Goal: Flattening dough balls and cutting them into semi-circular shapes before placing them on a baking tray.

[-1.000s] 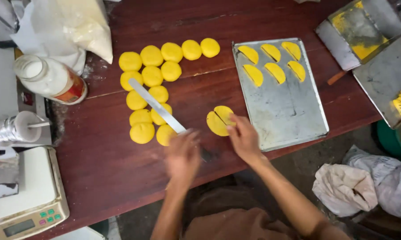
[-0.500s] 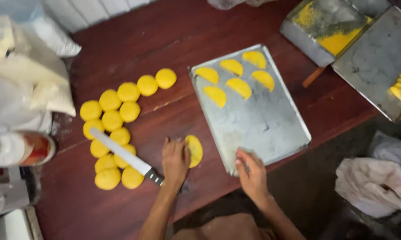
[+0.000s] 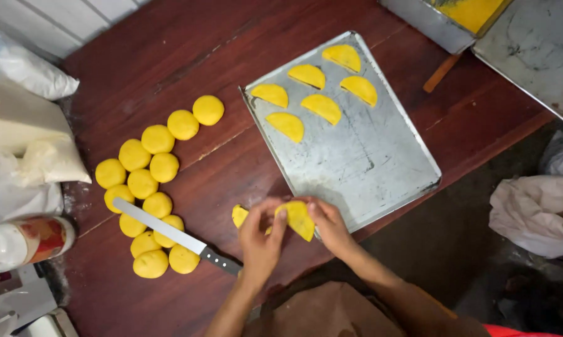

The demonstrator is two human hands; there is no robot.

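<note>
1. Dark reddish wood makes up the table (image 3: 169,56), its grain running in long planks; white panelling shows beyond the far left corner, and a dim floor with crumpled cloth (image 3: 531,212) lies off the right side.
2. At the near edge, both hands hold one folded yellow dough piece (image 3: 299,218), lifted just over the near-left corner of the baking tray (image 3: 368,162).
3. The left hand (image 3: 261,240) has its fingers curled together, thumb and forefinger pinching the left side of the piece.
4. The right hand (image 3: 331,226) pinches the right side, fingers pressed close around the fold.
5. A small yellow offcut (image 3: 239,215) lies on the wood just left of the left hand.
6. The tray is dull, scratched metal, rectangular with a low rim; five half-moon dough pieces (image 3: 319,93) sit in its far-left part.
7. Smooth round dough discs (image 3: 150,181) cluster toward the left edge of the table, in rows that touch.
8. A long knife (image 3: 169,234) with a bright blade and dark handle lies across the nearest discs.
9. White flour bags (image 3: 25,143) and a bottle lying on its side (image 3: 22,240) crowd the left edge.
10. Two more metal trays (image 3: 531,43) sit at the far right corner, one smeared yellow.
</note>
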